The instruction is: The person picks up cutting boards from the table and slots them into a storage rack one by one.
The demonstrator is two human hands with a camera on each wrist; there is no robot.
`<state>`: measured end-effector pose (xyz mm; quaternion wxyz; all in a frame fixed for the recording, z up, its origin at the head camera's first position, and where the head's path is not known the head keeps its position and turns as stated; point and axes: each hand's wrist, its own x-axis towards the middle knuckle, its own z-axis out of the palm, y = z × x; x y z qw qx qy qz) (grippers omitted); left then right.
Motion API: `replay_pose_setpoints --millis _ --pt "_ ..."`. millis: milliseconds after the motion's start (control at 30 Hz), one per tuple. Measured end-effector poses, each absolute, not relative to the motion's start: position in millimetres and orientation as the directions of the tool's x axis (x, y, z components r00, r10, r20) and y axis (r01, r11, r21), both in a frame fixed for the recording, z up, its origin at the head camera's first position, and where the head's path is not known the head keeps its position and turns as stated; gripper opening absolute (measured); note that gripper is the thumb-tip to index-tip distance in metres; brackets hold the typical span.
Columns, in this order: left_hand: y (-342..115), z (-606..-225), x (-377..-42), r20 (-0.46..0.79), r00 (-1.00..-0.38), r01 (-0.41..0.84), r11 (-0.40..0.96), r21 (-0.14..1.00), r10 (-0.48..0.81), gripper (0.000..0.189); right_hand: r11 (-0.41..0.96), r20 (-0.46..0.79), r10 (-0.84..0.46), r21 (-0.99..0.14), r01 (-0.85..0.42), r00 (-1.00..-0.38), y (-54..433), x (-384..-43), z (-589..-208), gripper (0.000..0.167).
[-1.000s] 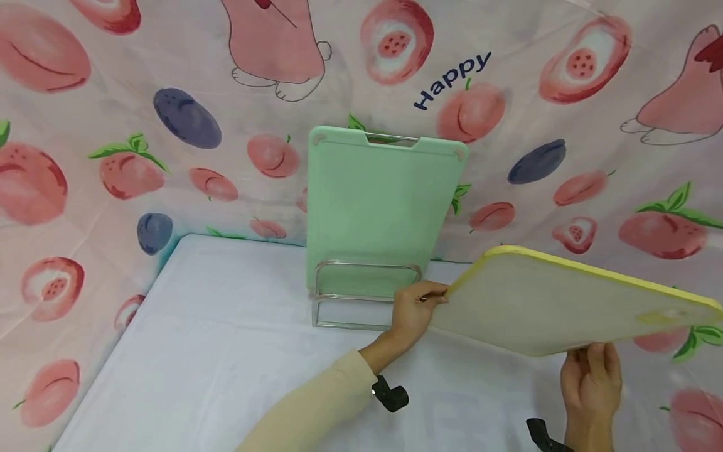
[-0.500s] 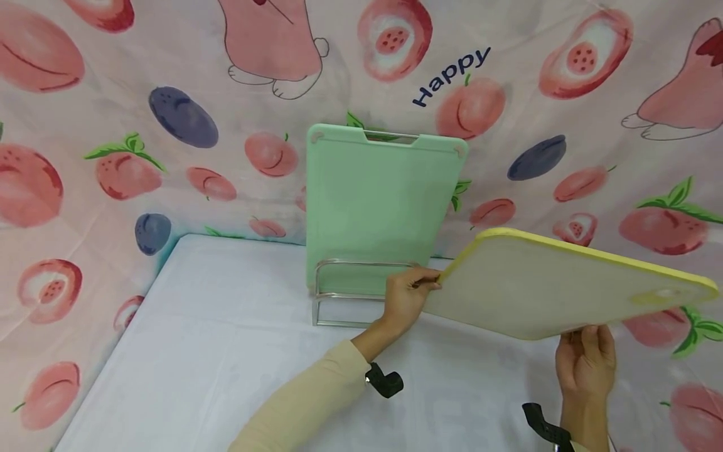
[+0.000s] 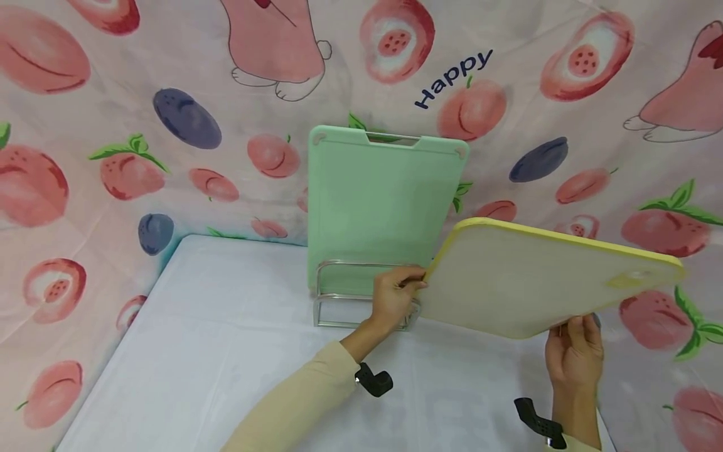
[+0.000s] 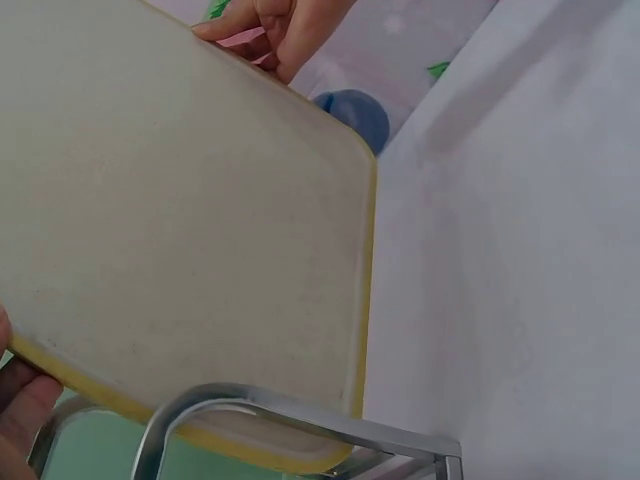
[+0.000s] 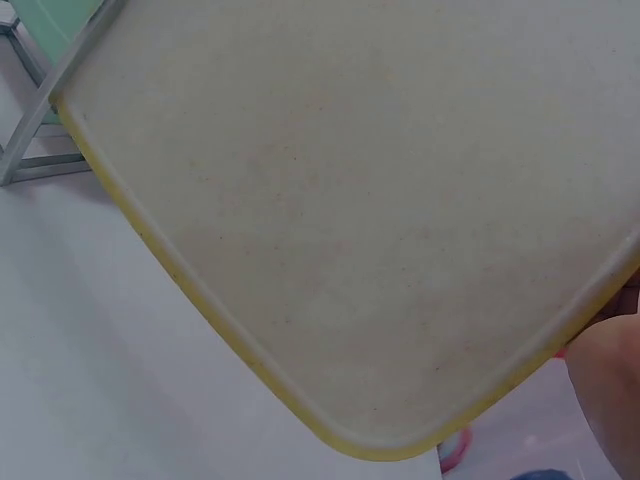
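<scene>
A cutting board [image 3: 536, 276] with a pale face and yellow rim is held tilted to the right of a wire rack [image 3: 347, 296]. My left hand [image 3: 392, 295] pinches its left edge close beside the rack. From below, the fingers of my right hand [image 3: 575, 355] hold its lower edge. In the left wrist view, a rack bar [image 4: 395, 437] crosses in front of the board's near corner. The right wrist view likewise has the board's edge passing behind a metal bar [image 5: 40, 105]. A green cutting board [image 3: 378, 201] stands upright in the rack.
A white cloth [image 3: 226, 351] covers the table under the rack. Behind and to both sides hangs a fruit-printed curtain [image 3: 316, 37]. Black camera mounts [image 3: 374, 380] sit on both wrists.
Both hands have carried the pale yellow-rimmed board leftward and slightly up, toward the rack. The green board and the rack stay where they were.
</scene>
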<state>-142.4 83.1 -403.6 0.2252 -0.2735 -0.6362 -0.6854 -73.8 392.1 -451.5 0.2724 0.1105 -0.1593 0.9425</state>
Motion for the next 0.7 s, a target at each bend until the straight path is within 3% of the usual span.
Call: replay_pose_setpoints --millis 567,700 --pt "71.2 -421.7 -150.5 0.756 -0.650 0.757 -0.020 0.653 0.070 0.023 -0.756 0.273 0.520 -0.294 -0.585 -0.809 381.7 -76.3 -462.4 0.021" --pt "69.7 -421.7 -150.8 0.746 -0.661 0.748 -0.009 0.664 0.085 0.023 -0.759 0.287 0.510 -0.295 -0.581 -0.811 379.9 -79.4 -463.8 0.024"
